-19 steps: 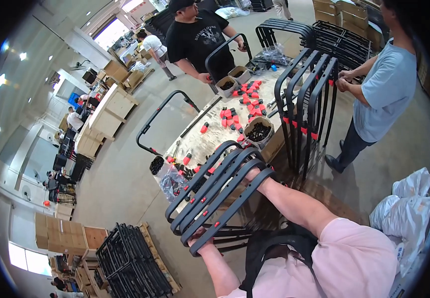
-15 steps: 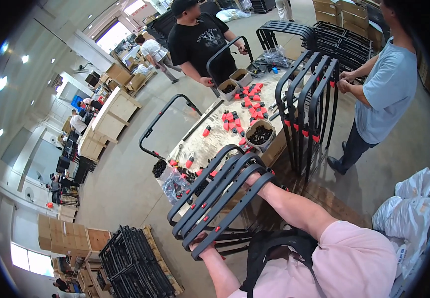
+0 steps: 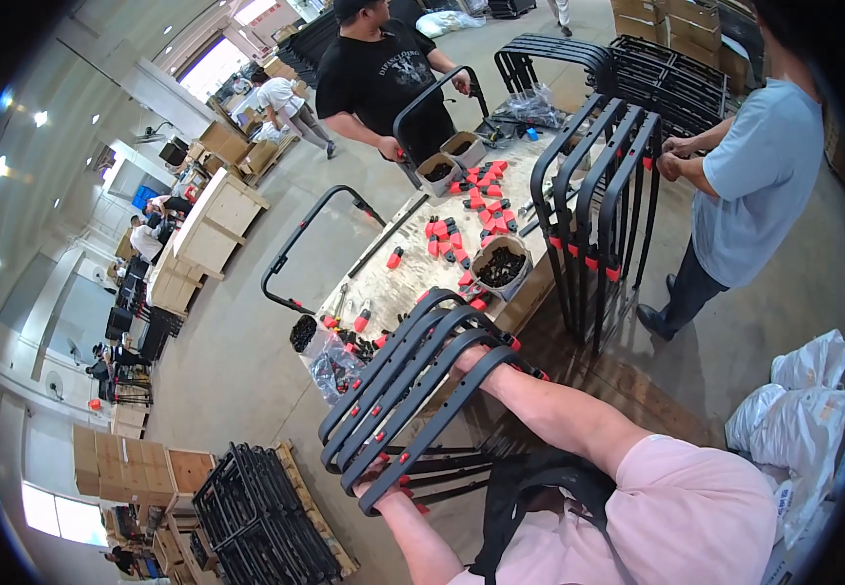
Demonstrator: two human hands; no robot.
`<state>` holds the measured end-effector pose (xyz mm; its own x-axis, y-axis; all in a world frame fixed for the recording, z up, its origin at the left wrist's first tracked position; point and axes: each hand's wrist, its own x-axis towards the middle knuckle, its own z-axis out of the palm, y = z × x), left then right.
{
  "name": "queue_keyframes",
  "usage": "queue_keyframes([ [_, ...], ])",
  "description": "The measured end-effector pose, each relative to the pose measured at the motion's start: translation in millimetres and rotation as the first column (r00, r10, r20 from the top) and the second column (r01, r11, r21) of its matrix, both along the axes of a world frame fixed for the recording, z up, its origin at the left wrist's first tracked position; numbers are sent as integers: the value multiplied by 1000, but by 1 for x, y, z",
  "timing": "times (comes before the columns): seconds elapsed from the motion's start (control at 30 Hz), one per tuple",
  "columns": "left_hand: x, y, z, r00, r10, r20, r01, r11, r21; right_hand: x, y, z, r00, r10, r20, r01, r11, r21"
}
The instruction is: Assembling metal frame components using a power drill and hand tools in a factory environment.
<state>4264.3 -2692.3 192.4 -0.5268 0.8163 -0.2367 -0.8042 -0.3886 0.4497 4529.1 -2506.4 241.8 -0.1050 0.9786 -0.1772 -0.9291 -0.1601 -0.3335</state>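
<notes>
Several curved black frames [image 3: 434, 426] are grasped by the left hand [image 3: 374, 474] and the farther-reaching right hand [image 3: 470, 360].

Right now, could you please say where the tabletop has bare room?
The barest patch of tabletop lies between the dark bar along its left edge and the cluster of red pieces, with one lone red piece in it. It is crowded around the box of black parts and by the plastic bag; the held black frames hide part of the near end.
</notes>
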Motion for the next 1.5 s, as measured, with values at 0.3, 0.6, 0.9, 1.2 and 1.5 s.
queue_keyframes([
  [0.3, 15, 33, -6, 998, 55, -5, -55, 997, 47, 32, 10, -19, 983, 118, -144, -124, 992, -33],
  [0.6, 28, 42, 14, 950, 114, 289, -192, 947, 257, 18, 21, -22, 947, 212, -242, -236, 969, -74],
  [0.9, 57, -5, 23, 991, -28, 131, -26, 920, 391, 37, -18, -47, 944, 286, -165, -287, 958, 20],
  [1.2, 88, -46, -5, 989, 101, -109, -94, 994, 60, 37, -80, -69, 892, 446, -72, -449, 893, -27],
  [1.5, 67, -49, 10, 965, 102, -241, -100, 995, 20, 77, -80, -41, 949, 316, 14, -316, 948, 30],
])
